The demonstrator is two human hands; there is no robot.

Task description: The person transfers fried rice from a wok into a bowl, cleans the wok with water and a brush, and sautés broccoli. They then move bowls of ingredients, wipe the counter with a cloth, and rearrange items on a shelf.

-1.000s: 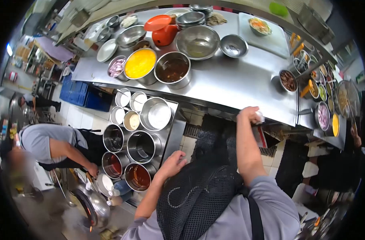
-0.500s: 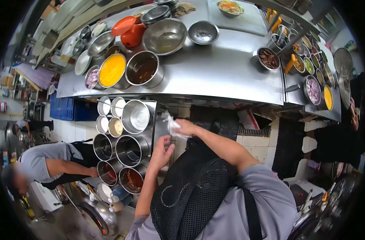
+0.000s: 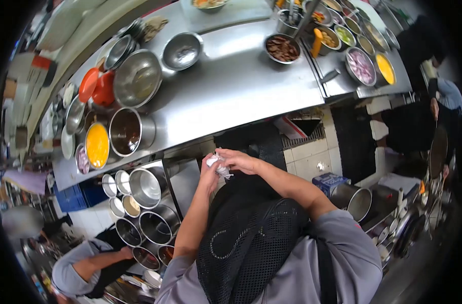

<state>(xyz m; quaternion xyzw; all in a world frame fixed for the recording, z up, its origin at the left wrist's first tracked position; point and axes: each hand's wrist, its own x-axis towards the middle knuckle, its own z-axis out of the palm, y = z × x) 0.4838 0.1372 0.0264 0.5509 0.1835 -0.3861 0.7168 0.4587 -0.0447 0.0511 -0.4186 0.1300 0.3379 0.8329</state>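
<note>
Both hands meet in front of my body, below the edge of the steel counter (image 3: 205, 96). A crumpled white cloth (image 3: 222, 170) is between them. My left hand (image 3: 209, 171) has its fingers wrapped round the cloth from the left side. From the right, my right hand (image 3: 239, 161) presses its fingers on the same cloth. Some of the cloth hangs out below the fingers. Nearest on the counter are a pot of dark sauce (image 3: 125, 133), a large steel bowl (image 3: 138, 78) and a smaller bowl (image 3: 182, 51).
Several pots, one a tall steel pot (image 3: 145, 187), stand at lower left beside a co-worker's arm (image 3: 102, 263). A bowl of meat (image 3: 282, 49) and a bowl of onions (image 3: 361, 66) are at upper right. Another co-worker (image 3: 446, 96) stands far right. A steel pot (image 3: 351, 200) is at my right.
The view has turned toward the right. My hands have come together, and my left hand, earlier apart with fingers raised, now holds the cloth too. The cloth is bunched up smaller.
</note>
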